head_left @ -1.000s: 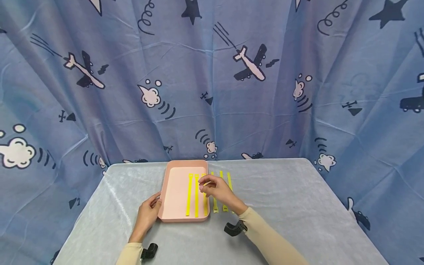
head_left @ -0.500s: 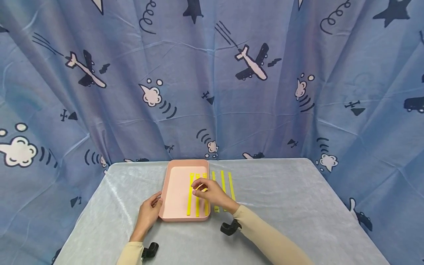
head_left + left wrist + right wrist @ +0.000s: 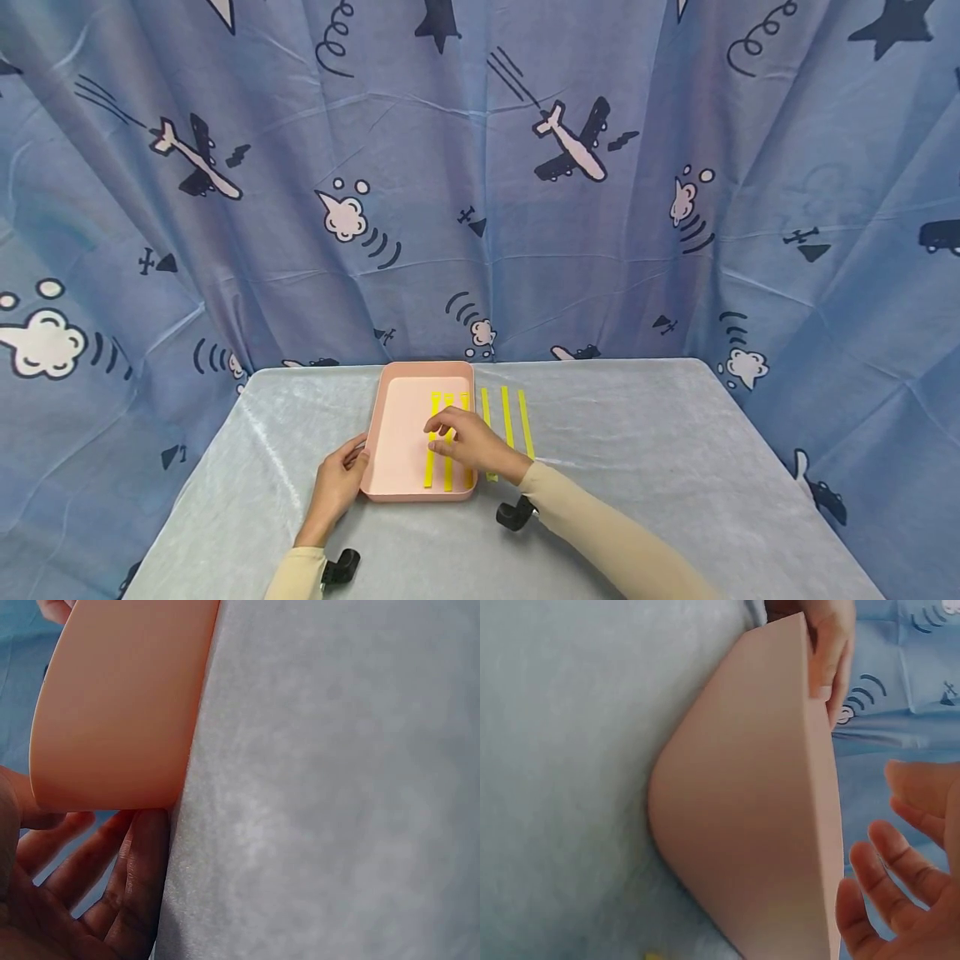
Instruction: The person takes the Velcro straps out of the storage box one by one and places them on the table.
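A pink rectangular tray (image 3: 393,433) lies on the cloth-covered table. My left hand (image 3: 335,487) holds its left side, thumb at the rim and fingers against the outer wall; the left wrist view has those fingertips (image 3: 152,825) at the wall's end. Inside the tray's right half, several thin yellow straps (image 3: 428,467) lie side by side, partly covered by my right hand (image 3: 474,442). That hand hovers over them with fingers apart and loosely bent, nothing between them. In the right wrist view its fingers (image 3: 885,885) stand beside the tray's rim.
Right of the tray, more yellow straps (image 3: 507,417) lie lengthwise on the grey table cloth (image 3: 637,467), their near ends partly behind my right hand and forearm. A blue patterned curtain (image 3: 420,208) hangs behind the table. Each wrist carries a black camera mount (image 3: 514,513).
My right hand has shifted left and a little nearer over the tray, and its thumb and fingers have spread apart. The left hand, tray and straps stay in place.
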The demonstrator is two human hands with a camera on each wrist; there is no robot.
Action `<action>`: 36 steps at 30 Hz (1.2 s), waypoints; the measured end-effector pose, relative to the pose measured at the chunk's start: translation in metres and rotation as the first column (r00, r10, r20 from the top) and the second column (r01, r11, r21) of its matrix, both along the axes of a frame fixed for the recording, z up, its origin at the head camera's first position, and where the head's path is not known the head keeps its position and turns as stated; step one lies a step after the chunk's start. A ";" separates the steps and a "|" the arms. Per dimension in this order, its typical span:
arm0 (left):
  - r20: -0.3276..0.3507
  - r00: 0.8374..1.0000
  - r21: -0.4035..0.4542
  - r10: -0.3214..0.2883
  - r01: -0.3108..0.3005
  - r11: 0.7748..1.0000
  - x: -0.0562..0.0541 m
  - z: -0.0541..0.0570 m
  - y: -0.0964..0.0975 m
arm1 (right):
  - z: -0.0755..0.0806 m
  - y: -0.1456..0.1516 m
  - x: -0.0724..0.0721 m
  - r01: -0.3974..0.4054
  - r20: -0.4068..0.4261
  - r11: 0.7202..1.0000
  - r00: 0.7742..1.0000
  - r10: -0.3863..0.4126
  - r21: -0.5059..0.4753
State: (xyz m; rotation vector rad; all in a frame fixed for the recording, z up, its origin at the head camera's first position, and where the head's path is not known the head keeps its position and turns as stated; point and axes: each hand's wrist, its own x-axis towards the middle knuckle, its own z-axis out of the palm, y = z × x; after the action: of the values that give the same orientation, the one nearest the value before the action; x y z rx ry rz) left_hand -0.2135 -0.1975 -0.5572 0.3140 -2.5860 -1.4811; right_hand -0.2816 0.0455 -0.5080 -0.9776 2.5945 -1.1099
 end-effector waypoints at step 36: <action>0.017 1.000 0.005 -0.011 0.011 1.000 0.002 0.001 -0.001 | -0.005 -0.008 -0.018 -0.047 -0.254 0.917 0.954 0.158 0.395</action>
State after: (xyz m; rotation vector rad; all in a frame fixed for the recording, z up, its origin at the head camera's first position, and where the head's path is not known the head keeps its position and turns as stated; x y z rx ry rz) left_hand -0.2118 -0.1987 -0.5566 0.3145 -2.6015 -1.4954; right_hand -0.2999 0.0371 -0.5127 -1.2266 2.7821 -0.4258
